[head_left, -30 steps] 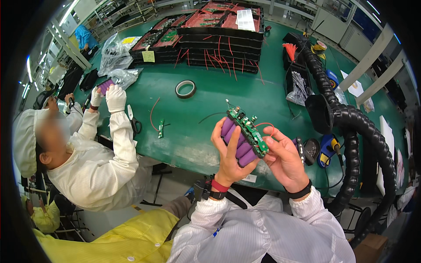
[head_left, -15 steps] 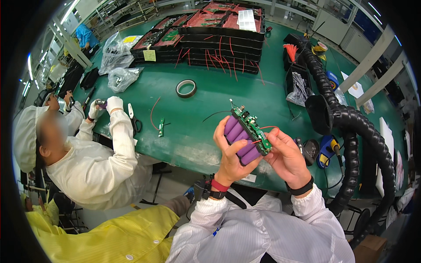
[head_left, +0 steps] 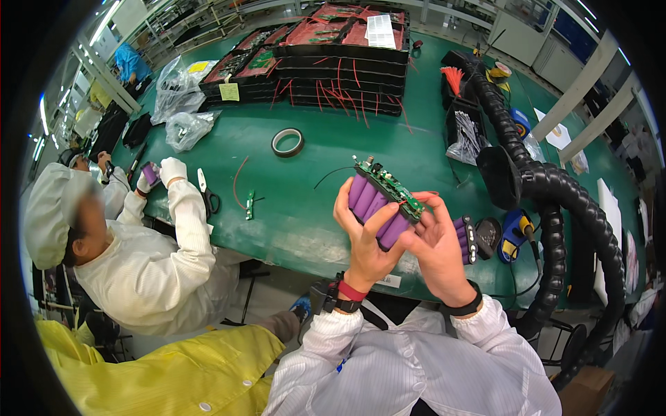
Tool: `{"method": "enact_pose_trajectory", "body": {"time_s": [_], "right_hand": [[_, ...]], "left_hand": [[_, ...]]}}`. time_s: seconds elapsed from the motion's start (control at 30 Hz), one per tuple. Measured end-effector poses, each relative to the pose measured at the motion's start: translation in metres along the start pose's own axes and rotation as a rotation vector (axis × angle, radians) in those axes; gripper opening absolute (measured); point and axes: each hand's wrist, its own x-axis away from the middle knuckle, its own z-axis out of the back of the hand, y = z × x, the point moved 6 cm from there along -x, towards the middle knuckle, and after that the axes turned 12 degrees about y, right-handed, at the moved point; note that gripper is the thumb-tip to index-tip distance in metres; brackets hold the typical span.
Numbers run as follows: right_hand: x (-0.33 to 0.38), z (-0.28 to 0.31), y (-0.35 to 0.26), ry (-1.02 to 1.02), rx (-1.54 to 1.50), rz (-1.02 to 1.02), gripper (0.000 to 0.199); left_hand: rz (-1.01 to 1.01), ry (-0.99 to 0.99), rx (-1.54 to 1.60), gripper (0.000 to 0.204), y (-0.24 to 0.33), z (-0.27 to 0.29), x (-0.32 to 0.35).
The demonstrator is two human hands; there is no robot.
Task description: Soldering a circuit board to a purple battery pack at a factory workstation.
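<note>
One battery pack (head_left: 380, 206), one tape roll (head_left: 287, 142)

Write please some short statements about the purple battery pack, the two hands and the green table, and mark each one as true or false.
1. Both hands hold the purple battery pack above the green table. True: the left hand grips it from the left side and the right hand from the right.
2. A green circuit board sits on top of the pack. True.
3. The roll of tape is in the right hand. False: it lies on the table, away from both hands.
4. The pack rests flat on the table. False: it is lifted and tilted in the hands.
5. A co-worker in white sits to the person's left. True.
</note>
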Motion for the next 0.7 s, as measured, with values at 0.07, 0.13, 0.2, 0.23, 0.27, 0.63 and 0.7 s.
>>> {"method": "enact_pose_trajectory", "body": {"time_s": [0.07,0.13,0.2,0.23,0.27,0.63,0.7], "right_hand": [[0.000,-0.005,0.003,0.050,0.008,0.014,0.058],[-0.003,-0.004,0.003,0.129,0.051,0.054,0.051],[-0.004,-0.001,0.003,0.150,0.078,0.047,0.045],[-0.006,0.000,0.004,0.168,0.106,0.039,0.039],[-0.007,0.001,0.002,0.195,0.131,0.100,0.031],[-0.006,0.014,-0.006,0.226,0.332,0.340,0.030],[-0.005,0.014,-0.007,0.186,0.362,0.372,0.033]], "left_hand": [[-0.008,0.018,-0.033,0.060,0.001,-0.002,0.001],[-0.017,0.039,-0.061,0.060,0.003,-0.009,0.003],[-0.033,0.114,-0.125,0.059,0.007,-0.012,0.005],[-0.033,0.113,-0.123,0.059,0.007,-0.014,0.005],[-0.046,0.114,-0.159,0.059,0.008,-0.015,0.004],[-0.214,0.012,-0.379,0.042,0.041,-0.009,-0.016],[-0.275,-0.006,-0.339,0.037,0.045,-0.008,-0.021]]}}
